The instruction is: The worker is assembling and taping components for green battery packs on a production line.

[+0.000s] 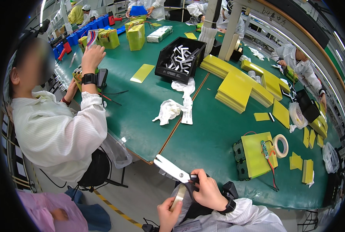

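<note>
My right hand (208, 190) grips the black handles of a pair of scissors (173, 169), whose silver blades point up and left over the green table's (203, 135) near edge. My left hand (168, 212) pinches a strip of tan tape (179, 196) that runs up toward the scissor handles. Both hands hover just off the table's front edge, above the floor. To the right on the table lies a battery pack with a yellow cover (255, 154), a small green circuit board and red and black wires, and a roll of tape (281, 145) leans beside it.
A co-worker in a white coat (52, 127) sits at left, one hand raised. A black bin of white parts (180, 60), white gloves (168, 110), stacks of yellow sheets (238, 87) and yellow-wrapped packs (135, 36) lie on the table. Other people work along the far and right sides.
</note>
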`<state>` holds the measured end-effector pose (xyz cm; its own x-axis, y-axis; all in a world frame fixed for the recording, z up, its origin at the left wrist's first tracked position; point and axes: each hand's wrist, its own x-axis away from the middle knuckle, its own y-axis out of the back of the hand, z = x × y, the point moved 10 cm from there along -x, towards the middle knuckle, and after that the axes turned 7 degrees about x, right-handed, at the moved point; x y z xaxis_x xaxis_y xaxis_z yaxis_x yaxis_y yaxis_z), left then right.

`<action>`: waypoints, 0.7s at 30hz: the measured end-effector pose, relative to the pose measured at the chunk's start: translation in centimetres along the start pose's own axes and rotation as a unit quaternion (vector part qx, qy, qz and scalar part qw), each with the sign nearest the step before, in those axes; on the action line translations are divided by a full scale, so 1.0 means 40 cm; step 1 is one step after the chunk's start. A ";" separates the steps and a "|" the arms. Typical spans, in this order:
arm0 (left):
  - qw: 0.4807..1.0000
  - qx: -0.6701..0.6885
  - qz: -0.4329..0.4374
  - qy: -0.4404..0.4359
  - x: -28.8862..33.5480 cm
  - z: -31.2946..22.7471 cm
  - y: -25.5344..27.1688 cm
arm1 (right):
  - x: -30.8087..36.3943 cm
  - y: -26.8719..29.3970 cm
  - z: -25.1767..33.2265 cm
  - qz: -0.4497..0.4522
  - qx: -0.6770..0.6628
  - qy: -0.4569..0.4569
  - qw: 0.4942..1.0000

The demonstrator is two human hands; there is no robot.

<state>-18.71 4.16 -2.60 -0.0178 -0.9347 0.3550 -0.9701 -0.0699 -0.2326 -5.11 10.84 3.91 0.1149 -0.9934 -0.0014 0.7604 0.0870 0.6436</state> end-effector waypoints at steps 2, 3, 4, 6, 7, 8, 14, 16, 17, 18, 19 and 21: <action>0.995 -0.081 -0.034 -0.038 -0.006 -0.014 0.008 | -0.007 0.003 -0.006 -0.002 0.010 -0.019 1.000; 0.996 -0.080 -0.034 -0.039 -0.018 -0.001 0.013 | -0.009 0.004 -0.016 -0.004 0.019 -0.039 0.999; 0.990 -0.119 -0.049 -0.063 -0.035 0.006 0.029 | -0.015 0.014 -0.022 -0.039 -0.004 -0.032 0.999; 0.981 -0.160 -0.062 -0.086 -0.041 0.008 0.041 | -0.030 0.013 -0.030 -0.056 0.019 -0.024 0.998; 0.985 -0.134 -0.055 -0.090 -0.041 0.013 0.039 | -0.038 0.019 -0.031 -0.073 0.042 -0.017 0.996; 0.989 -0.109 -0.050 -0.092 -0.038 0.018 0.039 | -0.050 0.014 -0.037 -0.073 0.061 -0.027 0.995; 0.995 -0.068 -0.058 -0.050 -0.053 0.063 0.045 | -0.070 0.004 -0.050 -0.074 0.113 -0.059 0.989; 0.996 -0.066 -0.053 -0.042 -0.059 0.063 0.045 | -0.072 0.005 -0.049 -0.083 0.112 -0.049 0.989; 0.996 -0.065 -0.048 -0.036 -0.062 0.065 0.044 | -0.072 0.008 -0.045 -0.092 0.110 -0.038 0.989; 0.996 -0.064 -0.048 -0.036 -0.064 0.062 0.043 | -0.072 0.008 -0.046 -0.091 0.111 -0.038 0.989; 0.996 -0.071 -0.048 -0.037 -0.065 0.056 0.039 | -0.072 0.010 -0.045 -0.096 0.112 -0.035 0.988; 0.995 -0.078 -0.049 -0.037 -0.064 0.057 0.041 | -0.070 0.005 -0.045 -0.099 0.111 -0.030 0.988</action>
<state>-19.71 5.67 -5.95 0.0908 -0.9497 0.2997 -0.9922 -0.1119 -0.0540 -4.12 13.79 2.66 -0.0661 -0.9925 -0.1033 0.6040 -0.1222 0.7876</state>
